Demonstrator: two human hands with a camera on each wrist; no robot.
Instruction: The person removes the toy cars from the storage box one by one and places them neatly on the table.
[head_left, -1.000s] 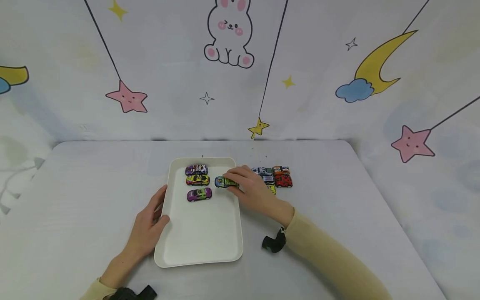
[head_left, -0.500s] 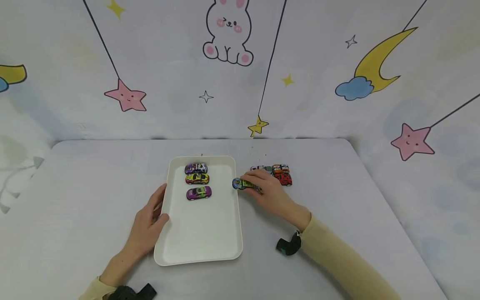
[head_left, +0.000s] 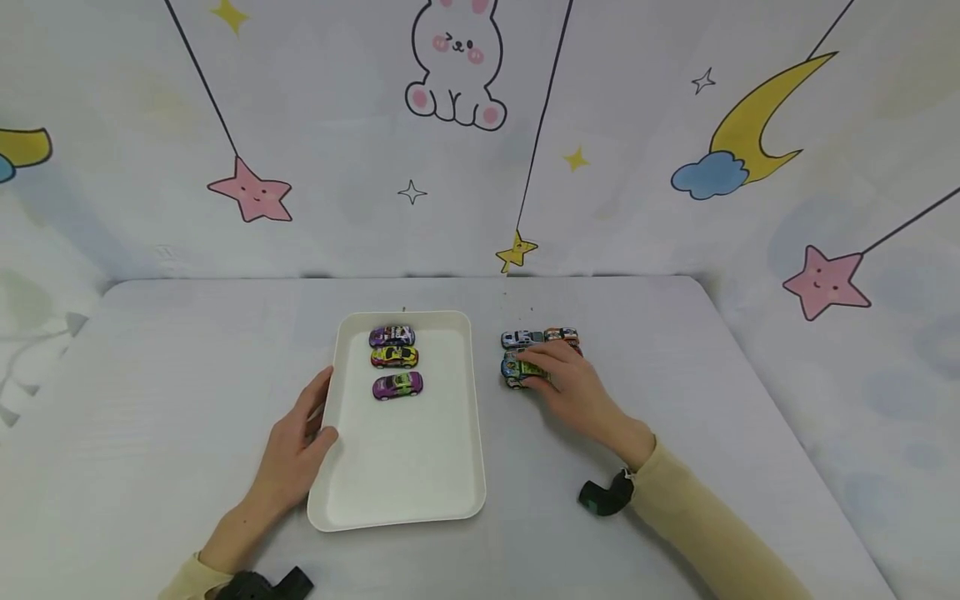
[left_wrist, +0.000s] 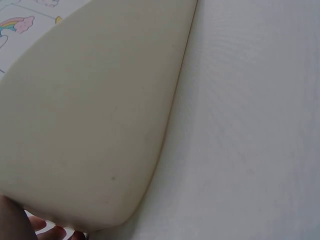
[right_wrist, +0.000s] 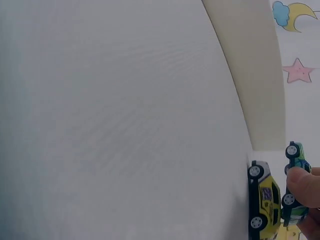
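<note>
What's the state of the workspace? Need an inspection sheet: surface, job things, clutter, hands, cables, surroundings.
Surface: white-covered table, a few dark specks toward the back edge.
Things in tray: white tray holds a purple car, a yellow-and-red car and a purple-and-green car.
Things right of tray: silver car, orange car, yellow car; others may be hidden.
Clutter: nothing seen.
Left hand: holds the tray's left edge.
Right hand: pinches a green-and-blue car above the yellow car; contact between them unclear.
Cables: nothing seen.
Surroundings: pale backdrop with printed rabbit, moon and stars.
</note>
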